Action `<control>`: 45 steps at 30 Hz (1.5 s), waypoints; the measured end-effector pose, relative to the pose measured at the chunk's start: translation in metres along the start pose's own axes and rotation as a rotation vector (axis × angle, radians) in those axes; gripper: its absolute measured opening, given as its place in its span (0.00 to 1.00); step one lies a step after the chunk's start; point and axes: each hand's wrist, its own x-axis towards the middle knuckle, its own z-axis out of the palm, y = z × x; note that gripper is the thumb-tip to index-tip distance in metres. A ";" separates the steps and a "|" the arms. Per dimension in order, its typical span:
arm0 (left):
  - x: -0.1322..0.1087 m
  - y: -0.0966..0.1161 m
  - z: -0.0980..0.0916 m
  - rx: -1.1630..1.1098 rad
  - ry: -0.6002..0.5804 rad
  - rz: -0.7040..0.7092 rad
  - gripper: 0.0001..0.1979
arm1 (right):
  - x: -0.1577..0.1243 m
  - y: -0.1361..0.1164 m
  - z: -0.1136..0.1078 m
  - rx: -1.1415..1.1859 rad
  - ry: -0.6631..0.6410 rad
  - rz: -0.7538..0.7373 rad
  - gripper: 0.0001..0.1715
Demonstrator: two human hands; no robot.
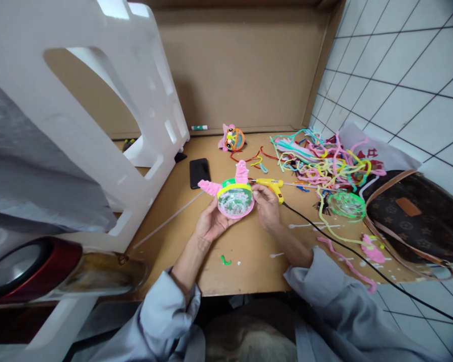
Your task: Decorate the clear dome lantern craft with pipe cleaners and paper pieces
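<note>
Ornament [235, 200] pink, green, yellow; glue gun [271, 185] yellow; phone [199, 172] black.

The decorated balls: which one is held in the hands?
The ball with yellow band and pink rim, between left hand and right hand. The green-wound ball and the orange ball lie untouched.
</note>
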 end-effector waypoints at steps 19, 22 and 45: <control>-0.001 0.001 0.004 0.007 0.004 -0.003 0.20 | -0.001 0.001 0.001 -0.029 -0.017 -0.058 0.10; -0.001 0.001 0.004 0.017 0.011 0.000 0.20 | 0.000 0.002 0.000 -0.055 -0.023 -0.060 0.12; -0.001 0.000 0.003 0.014 0.012 0.002 0.23 | -0.002 -0.005 0.004 0.085 0.009 0.088 0.12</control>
